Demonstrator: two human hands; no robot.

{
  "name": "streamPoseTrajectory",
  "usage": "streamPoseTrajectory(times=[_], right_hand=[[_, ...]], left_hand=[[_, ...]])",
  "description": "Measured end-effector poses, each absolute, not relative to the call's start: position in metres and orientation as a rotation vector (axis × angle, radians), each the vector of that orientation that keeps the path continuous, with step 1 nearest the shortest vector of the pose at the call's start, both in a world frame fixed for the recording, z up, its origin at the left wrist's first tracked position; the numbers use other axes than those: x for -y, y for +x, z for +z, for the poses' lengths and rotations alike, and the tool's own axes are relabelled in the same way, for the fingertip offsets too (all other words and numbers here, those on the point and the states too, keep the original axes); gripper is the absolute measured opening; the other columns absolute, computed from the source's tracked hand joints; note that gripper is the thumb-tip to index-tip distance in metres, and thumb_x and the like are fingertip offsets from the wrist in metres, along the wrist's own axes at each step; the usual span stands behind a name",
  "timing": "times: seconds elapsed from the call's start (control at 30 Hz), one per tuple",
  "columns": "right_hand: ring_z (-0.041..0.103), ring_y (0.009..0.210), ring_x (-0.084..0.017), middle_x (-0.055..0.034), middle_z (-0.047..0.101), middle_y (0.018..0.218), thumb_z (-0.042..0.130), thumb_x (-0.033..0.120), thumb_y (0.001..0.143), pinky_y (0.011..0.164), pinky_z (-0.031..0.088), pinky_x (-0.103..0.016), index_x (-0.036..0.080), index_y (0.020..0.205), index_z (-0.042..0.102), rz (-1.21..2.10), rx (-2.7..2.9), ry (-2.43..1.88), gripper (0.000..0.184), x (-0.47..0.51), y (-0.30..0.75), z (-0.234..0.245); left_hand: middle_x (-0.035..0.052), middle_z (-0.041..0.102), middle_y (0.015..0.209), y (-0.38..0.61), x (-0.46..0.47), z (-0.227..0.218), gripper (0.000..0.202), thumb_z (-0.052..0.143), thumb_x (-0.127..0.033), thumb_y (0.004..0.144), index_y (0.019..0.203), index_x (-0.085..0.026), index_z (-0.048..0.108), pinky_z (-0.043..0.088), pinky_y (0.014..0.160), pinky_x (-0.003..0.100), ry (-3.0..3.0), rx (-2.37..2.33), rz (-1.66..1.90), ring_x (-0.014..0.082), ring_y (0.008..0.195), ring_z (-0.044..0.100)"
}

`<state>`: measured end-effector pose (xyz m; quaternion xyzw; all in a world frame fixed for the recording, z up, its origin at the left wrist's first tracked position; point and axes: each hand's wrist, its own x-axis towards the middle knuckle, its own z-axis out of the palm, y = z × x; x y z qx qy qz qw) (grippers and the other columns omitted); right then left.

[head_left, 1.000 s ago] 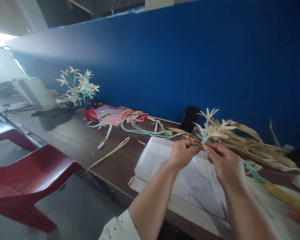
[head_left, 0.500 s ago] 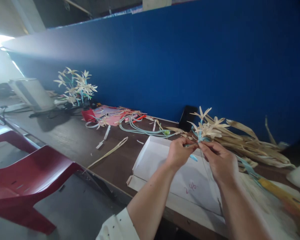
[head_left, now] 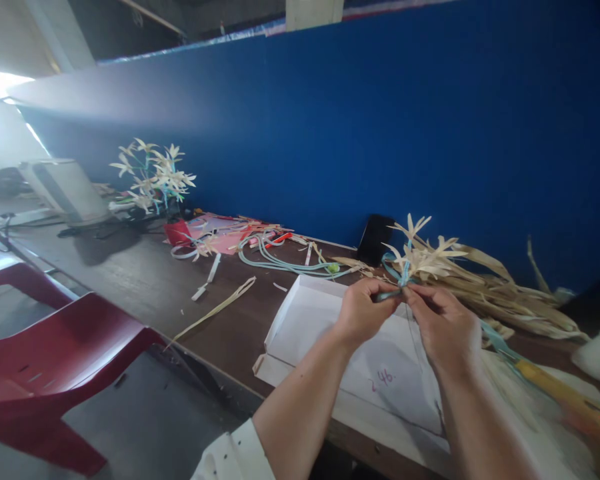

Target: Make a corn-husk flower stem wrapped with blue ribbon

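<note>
My left hand and my right hand meet fingertip to fingertip above an open white box. Between them stands a sprig of artificial flowers with pale, husk-like petals and a light-blue wrapped stem. My right hand is closed, pinching the sprig at the base of its wrapped part. A thin bare wire runs down below the fingers. My left hand is closed on a strip of blue-green tape that reaches the stem. The exact contact is partly hidden by the fingers.
Dried husks lie behind my right hand, near a yellow-handled tool. A dark phone-like slab leans on the blue partition. Coiled pale-blue cords, a flower arrangement and red chairs are to the left.
Both hands and the sprig have shifted slightly right in view. The blue tape end that hung below my left hand no longer shows; the strip now lies along its fingers.
</note>
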<state>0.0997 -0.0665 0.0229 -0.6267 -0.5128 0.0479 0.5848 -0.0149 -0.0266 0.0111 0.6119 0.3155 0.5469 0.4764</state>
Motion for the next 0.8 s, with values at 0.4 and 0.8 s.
streamPoseTrajectory(times=[0.4,0.8], right_hand=[[0.049,0.038,-0.012,-0.0006,0.059,0.049,0.067,0.041,0.067,0.041,0.040,-0.024,0.013,0.088,0.073,0.321,1.062,-1.552,0.035,0.069,0.086,0.035],[0.051,0.044,-0.011,-0.0034,0.067,0.071,0.066,0.044,0.070,0.045,0.042,-0.025,0.017,0.092,0.073,0.260,1.163,-1.503,0.035,0.071,0.086,0.028]], left_hand=[[0.0040,0.062,0.079,-0.008,0.033,0.002,0.005,0.059,-0.019,0.076,0.077,-0.016,0.063,0.043,0.073,0.025,1.796,-0.929,1.607,0.0141,0.078,0.055],[0.0049,0.064,0.080,-0.006,0.032,-0.002,0.008,0.057,-0.016,0.077,0.077,-0.017,0.065,0.045,0.077,0.027,1.710,-0.965,1.649,0.0145,0.078,0.057]])
